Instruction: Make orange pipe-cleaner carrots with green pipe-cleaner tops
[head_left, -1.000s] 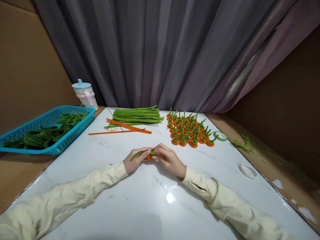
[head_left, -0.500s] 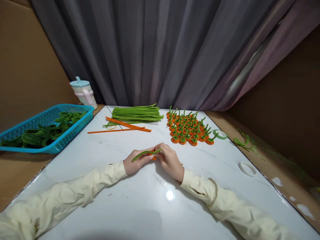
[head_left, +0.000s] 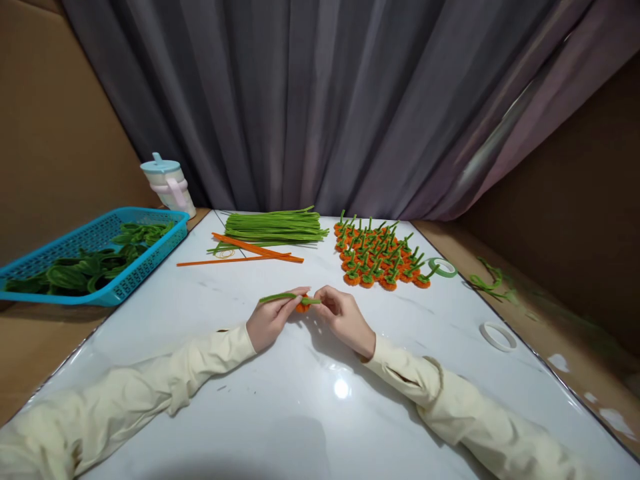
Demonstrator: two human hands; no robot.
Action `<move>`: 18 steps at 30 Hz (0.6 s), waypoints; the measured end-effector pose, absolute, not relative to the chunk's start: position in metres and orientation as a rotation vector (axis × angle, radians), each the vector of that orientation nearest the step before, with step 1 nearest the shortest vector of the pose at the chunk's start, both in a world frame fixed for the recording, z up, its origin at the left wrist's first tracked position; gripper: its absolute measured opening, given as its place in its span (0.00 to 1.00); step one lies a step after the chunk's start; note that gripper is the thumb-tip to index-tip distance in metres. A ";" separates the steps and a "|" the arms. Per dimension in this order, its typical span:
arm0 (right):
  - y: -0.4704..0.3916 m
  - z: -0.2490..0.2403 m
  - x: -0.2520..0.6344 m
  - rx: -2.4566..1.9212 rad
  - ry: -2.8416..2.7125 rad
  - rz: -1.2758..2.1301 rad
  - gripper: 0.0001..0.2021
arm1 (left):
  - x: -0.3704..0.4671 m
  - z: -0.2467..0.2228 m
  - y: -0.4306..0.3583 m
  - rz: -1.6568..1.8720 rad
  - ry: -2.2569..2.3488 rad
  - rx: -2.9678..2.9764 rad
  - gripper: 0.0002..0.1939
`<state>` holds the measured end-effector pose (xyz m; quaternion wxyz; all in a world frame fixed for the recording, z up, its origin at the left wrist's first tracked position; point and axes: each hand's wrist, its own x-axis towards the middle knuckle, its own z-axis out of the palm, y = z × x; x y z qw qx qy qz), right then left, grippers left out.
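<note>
Above the middle of the white table, my left hand (head_left: 270,320) pinches a small orange pipe-cleaner pumpkin (head_left: 303,306). A green pipe cleaner (head_left: 280,296) lies across its top, one end running back over my left fingers and the other pointing right. My right hand (head_left: 345,320) is close on the right, its thumb and fingertips closed at the short right end of the green pipe cleaner. The fingertips partly hide that end. Beyond my hands stand rows of finished orange pumpkins (head_left: 367,277) with green stems.
Green pipe cleaners (head_left: 273,228) lie bundled at the back, with orange pipe cleaners (head_left: 240,261) in front. A blue basket (head_left: 145,267) of green leaf pieces and a lidded cup (head_left: 173,190) stand left. A green tape roll (head_left: 444,268) and white tape roll (head_left: 499,337) lie right.
My right hand has drawn slightly away from my left, showing more of the orange pumpkin. The green pipe cleaner has turned to lie flatter across it.
</note>
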<state>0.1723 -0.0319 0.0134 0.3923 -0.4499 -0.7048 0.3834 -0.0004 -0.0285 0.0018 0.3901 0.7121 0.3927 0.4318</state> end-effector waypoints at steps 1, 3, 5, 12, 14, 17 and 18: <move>-0.032 0.014 0.172 -1.146 -1.762 1.052 0.06 | -0.001 0.001 -0.029 1.129 0.980 1.867 0.15; -0.033 0.016 0.170 -1.154 -1.703 1.183 0.09 | -0.003 -0.003 -0.029 1.180 0.925 1.959 0.15; -0.033 0.016 0.167 -1.173 -1.634 1.310 0.10 | -0.005 -0.009 -0.028 1.220 0.851 2.055 0.15; -0.036 0.018 0.159 -1.133 -1.378 1.543 0.12 | -0.007 -0.014 -0.025 1.273 0.653 2.377 0.19; -0.036 0.017 0.159 -1.131 -1.367 1.526 0.11 | -0.005 -0.011 -0.026 1.291 0.659 2.411 0.18; -0.036 0.014 0.160 -1.167 -1.429 1.380 0.08 | -0.002 -0.007 -0.027 1.325 0.794 2.411 0.14; -0.037 0.013 0.161 -1.179 -1.461 1.329 0.07 | -0.001 -0.005 -0.027 1.315 0.859 2.391 0.12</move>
